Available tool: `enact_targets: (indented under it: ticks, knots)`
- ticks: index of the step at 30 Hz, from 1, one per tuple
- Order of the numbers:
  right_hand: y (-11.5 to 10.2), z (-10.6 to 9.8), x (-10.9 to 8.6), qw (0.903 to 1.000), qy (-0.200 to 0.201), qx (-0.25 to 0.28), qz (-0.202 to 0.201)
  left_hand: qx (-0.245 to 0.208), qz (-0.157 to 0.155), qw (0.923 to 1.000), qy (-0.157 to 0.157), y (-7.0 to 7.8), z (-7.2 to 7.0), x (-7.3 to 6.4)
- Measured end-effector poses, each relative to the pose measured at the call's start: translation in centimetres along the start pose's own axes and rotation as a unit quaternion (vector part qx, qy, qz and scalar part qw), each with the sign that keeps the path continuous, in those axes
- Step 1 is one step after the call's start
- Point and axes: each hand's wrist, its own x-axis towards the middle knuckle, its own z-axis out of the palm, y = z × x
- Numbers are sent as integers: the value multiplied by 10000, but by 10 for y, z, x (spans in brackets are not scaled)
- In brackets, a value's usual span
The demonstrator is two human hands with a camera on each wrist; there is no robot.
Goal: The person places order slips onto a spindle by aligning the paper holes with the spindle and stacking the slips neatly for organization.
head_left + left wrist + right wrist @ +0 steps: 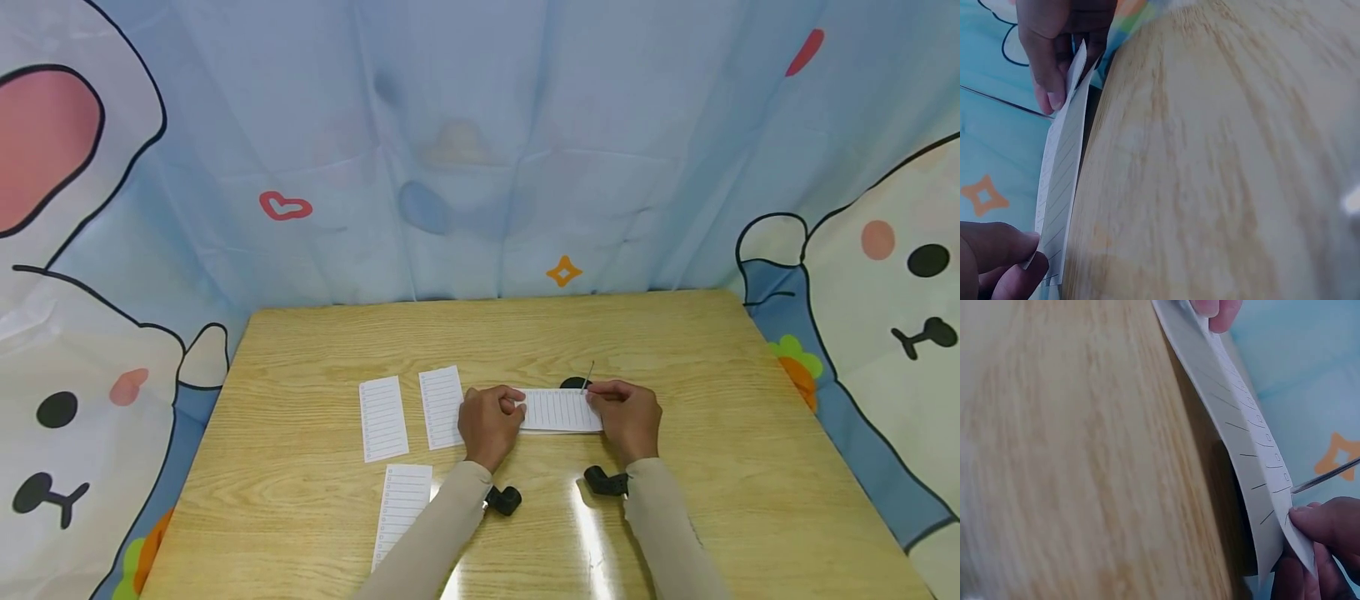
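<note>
Between both hands, a white lined checklist card [558, 411] is held sideways above the table. A second lined layer [1063, 206] shows against it in the wrist views. My left hand [491, 425] pinches the card's left end between thumb and fingers. At the other end my right hand [630, 421] pinches the card, thumb on the printed face [1329, 528]. Close by the right fingers, a thin metal rod [590, 372] slants up at the card's far edge; whether it passes through the card I cannot tell. Behind the card shows part of a round black object [575, 382].
Two similar lined cards, one farther left [384, 419] and one beside the left hand [441, 407], lie on the wooden table [712, 400]. Another card [403, 508] is partly under the left sleeve. A printed cloth [480, 150] hangs along the table's far edge.
</note>
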Motion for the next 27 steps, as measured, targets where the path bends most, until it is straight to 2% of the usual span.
enact_targets:
  ticks: [6,16,22,27]
  knots:
    - [-1,1,-1,9996,111,-160,-223,141,64,9999,64,1,2,0]
    - [-2,1,0,9983,186,-474,-270,406,144,9991,40,-1,3,1]
    - [-1,-5,0,9981,-194,-505,-302,578,289,9979,76,-2,0,1]
    - [1,-13,1,9959,-648,-518,-354,731,341,9967,-99,-2,-3,2]
